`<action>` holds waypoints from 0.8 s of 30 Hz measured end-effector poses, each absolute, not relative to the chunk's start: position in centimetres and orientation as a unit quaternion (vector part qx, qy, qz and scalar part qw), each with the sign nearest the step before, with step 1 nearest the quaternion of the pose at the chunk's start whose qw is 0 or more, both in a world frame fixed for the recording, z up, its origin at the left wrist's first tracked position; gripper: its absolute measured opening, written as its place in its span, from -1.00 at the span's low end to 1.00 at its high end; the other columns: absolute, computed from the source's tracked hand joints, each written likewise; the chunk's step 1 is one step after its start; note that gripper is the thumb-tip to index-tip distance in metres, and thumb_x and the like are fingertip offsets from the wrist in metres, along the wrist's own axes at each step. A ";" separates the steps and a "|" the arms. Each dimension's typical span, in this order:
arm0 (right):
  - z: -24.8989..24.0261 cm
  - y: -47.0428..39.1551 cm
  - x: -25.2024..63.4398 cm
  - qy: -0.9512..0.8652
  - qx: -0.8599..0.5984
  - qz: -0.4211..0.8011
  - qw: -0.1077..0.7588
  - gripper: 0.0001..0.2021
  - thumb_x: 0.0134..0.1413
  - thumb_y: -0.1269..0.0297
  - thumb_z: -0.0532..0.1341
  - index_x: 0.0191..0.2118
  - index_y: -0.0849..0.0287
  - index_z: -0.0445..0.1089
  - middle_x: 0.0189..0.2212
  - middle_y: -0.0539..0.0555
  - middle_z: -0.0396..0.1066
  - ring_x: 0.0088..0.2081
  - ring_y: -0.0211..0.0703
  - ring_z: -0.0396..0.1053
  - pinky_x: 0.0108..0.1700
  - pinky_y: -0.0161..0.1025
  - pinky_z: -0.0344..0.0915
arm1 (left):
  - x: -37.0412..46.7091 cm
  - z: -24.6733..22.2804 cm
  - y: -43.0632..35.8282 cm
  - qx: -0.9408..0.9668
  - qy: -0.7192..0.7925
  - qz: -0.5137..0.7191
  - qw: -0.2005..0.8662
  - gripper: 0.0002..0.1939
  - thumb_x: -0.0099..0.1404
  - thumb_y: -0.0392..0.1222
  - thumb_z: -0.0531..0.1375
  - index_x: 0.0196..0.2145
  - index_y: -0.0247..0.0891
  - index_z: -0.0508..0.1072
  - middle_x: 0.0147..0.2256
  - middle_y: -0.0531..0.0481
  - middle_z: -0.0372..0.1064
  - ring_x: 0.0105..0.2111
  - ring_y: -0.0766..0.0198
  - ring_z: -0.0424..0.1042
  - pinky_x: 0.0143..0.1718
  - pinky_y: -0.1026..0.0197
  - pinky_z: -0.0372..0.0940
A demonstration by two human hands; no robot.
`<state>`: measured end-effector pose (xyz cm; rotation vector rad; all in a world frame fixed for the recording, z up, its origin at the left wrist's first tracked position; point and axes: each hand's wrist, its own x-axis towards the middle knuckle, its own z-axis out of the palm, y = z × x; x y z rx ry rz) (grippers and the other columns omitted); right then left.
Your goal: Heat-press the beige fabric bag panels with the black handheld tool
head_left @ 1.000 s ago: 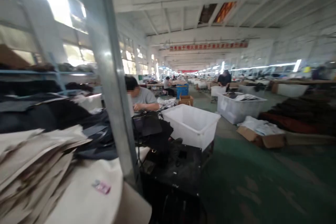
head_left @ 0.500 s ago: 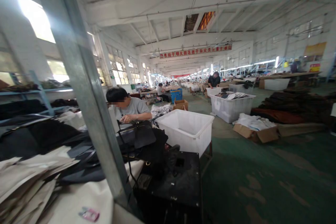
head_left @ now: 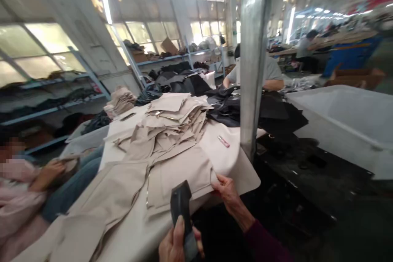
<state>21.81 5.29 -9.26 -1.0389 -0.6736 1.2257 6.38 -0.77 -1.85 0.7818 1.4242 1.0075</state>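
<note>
My left hand [head_left: 177, 240], at the bottom centre, is wrapped round a dark handheld tool [head_left: 181, 202] whose head points up over the table's front edge. To its right, my right hand [head_left: 226, 191] pinches the near right corner of a beige fabric panel [head_left: 184, 168]. The panel lies on the white-covered table. Behind it is a heap of beige pieces [head_left: 172, 118]. Small pink-handled snips [head_left: 224, 141] rest on the cover, left of the metal post.
A metal post [head_left: 253, 61] rises at the table's right corner. Beyond it a person works by black pieces [head_left: 279, 110]. Another person sits at the far left. A white bin [head_left: 353, 110] and a dark box [head_left: 301, 172] are at the right.
The view has swung left and down to the table. Both my hands have come into view, one round the dark tool and one on the beige panel; the post now appears further right.
</note>
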 end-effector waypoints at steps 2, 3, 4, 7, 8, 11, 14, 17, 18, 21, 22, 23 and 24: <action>-9.4 5.7 21.8 -0.306 -0.438 0.553 0.639 -0.63 -0.09 0.17 0.35 -0.15 0.26 0.44 -0.46 -0.04 0.47 -0.45 -0.21 0.40 -0.42 -0.30 0.36 | 6.0 -2.0 -0.5 0.334 0.587 0.421 0.605 -0.39 -0.09 0.38 0.20 -0.66 -0.34 0.40 -0.81 -0.04 0.29 -0.81 0.28 0.23 -0.74 0.24 0.21; -9.3 5.6 22.0 -0.311 -0.434 0.556 0.637 -0.59 -0.13 0.17 0.36 -0.12 0.26 0.44 -0.46 -0.04 0.48 -0.47 -0.21 0.39 -0.44 -0.30 0.35 | 6.2 -2.0 -0.4 0.338 0.579 0.416 0.615 -0.40 -0.08 0.37 0.21 -0.64 -0.34 0.41 -0.80 -0.04 0.31 -0.81 0.28 0.25 -0.74 0.25 0.22; -9.3 5.3 22.1 -0.317 -0.433 0.556 0.635 -0.57 -0.14 0.18 0.37 -0.11 0.26 0.45 -0.46 -0.04 0.49 -0.48 -0.21 0.39 -0.46 -0.31 0.35 | 6.4 -1.9 -0.4 0.343 0.574 0.413 0.619 -0.41 -0.06 0.35 0.21 -0.63 -0.35 0.41 -0.79 -0.04 0.31 -0.80 0.29 0.25 -0.73 0.27 0.22; -9.5 4.3 22.1 -0.328 -0.435 0.557 0.627 -0.56 -0.13 0.21 0.35 -0.07 0.24 0.45 -0.44 -0.02 0.51 -0.49 -0.20 0.39 -0.48 -0.32 0.34 | 7.4 -1.9 -0.2 0.366 0.547 0.409 0.632 -0.44 0.01 0.32 0.18 -0.63 -0.33 0.39 -0.81 0.00 0.28 -0.80 0.31 0.24 -0.74 0.30 0.22; -9.7 3.9 21.9 -0.329 -0.436 0.558 0.625 -0.56 -0.11 0.21 0.34 -0.04 0.23 0.44 -0.44 -0.01 0.51 -0.49 -0.19 0.40 -0.48 -0.33 0.34 | 7.7 -2.0 -0.1 0.370 0.539 0.405 0.639 -0.44 0.03 0.32 0.17 -0.63 -0.32 0.38 -0.81 0.01 0.26 -0.81 0.32 0.24 -0.74 0.31 0.21; -10.2 3.0 21.4 -0.328 -0.440 0.560 0.621 -0.54 -0.09 0.21 0.33 -0.01 0.18 0.41 -0.42 -0.01 0.51 -0.48 -0.21 0.40 -0.47 -0.35 0.33 | 8.5 -2.5 0.3 0.367 0.527 0.388 0.661 -0.43 0.04 0.34 0.15 -0.62 -0.32 0.36 -0.81 0.01 0.27 -0.82 0.33 0.24 -0.76 0.31 0.21; -10.3 2.3 21.1 -0.336 -0.443 0.558 0.615 -0.58 -0.09 0.20 0.34 -0.05 0.17 0.43 -0.42 -0.02 0.49 -0.46 -0.19 0.40 -0.43 -0.34 0.34 | 9.0 -3.1 0.8 0.359 0.526 0.377 0.672 -0.41 0.03 0.36 0.14 -0.59 -0.32 0.36 -0.78 0.01 0.30 -0.82 0.34 0.23 -0.76 0.30 0.23; -9.9 1.5 20.4 -0.370 -0.444 0.551 0.602 -0.71 -0.06 0.20 0.32 -0.18 0.19 0.47 -0.47 -0.03 0.45 -0.44 -0.17 0.39 -0.40 -0.34 0.33 | 9.0 -3.3 1.2 0.363 0.533 0.375 0.666 -0.39 0.05 0.37 0.11 -0.61 -0.33 0.37 -0.79 0.00 0.28 -0.81 0.34 0.24 -0.74 0.31 0.23; -9.8 1.2 20.0 -0.381 -0.447 0.554 0.590 -0.76 -0.05 0.19 0.30 -0.25 0.20 0.47 -0.51 -0.04 0.43 -0.46 -0.18 0.37 -0.42 -0.34 0.31 | 8.8 -3.2 1.3 0.361 0.536 0.380 0.662 -0.39 0.06 0.36 0.11 -0.62 -0.33 0.38 -0.79 -0.01 0.28 -0.81 0.34 0.24 -0.73 0.31 0.23; -10.0 -0.1 19.1 -0.392 -0.473 0.579 0.535 -0.77 -0.02 0.11 0.26 -0.39 0.19 0.44 -0.59 -0.02 0.41 -0.52 -0.16 0.37 -0.44 -0.32 0.30 | 7.9 -3.0 1.5 0.337 0.545 0.410 0.649 -0.40 0.01 0.37 0.15 -0.65 -0.31 0.37 -0.80 0.00 0.28 -0.81 0.34 0.23 -0.74 0.31 0.20; -10.2 -0.6 19.3 -0.394 -0.491 0.584 0.512 -0.75 -0.03 0.07 0.25 -0.39 0.18 0.44 -0.57 0.01 0.44 -0.50 -0.13 0.40 -0.44 -0.30 0.31 | 7.5 -2.8 1.4 0.324 0.550 0.419 0.646 -0.40 -0.01 0.38 0.15 -0.65 -0.30 0.36 -0.81 0.01 0.27 -0.82 0.34 0.22 -0.76 0.31 0.18; -10.5 -1.1 19.7 -0.406 -0.510 0.584 0.484 -0.73 -0.05 0.04 0.25 -0.37 0.17 0.44 -0.53 0.05 0.48 -0.48 -0.08 0.43 -0.43 -0.27 0.33 | 7.1 -2.7 1.3 0.311 0.556 0.427 0.641 -0.40 -0.03 0.40 0.15 -0.66 -0.29 0.36 -0.82 0.01 0.26 -0.82 0.34 0.21 -0.77 0.32 0.17; -10.7 -1.6 20.6 -0.428 -0.537 0.567 0.455 -0.72 -0.07 0.02 0.24 -0.37 0.15 0.46 -0.52 0.08 0.51 -0.48 -0.04 0.45 -0.43 -0.25 0.33 | 6.6 -2.6 1.2 0.301 0.565 0.436 0.632 -0.39 -0.03 0.40 0.15 -0.67 -0.29 0.36 -0.82 0.01 0.25 -0.83 0.34 0.21 -0.77 0.32 0.16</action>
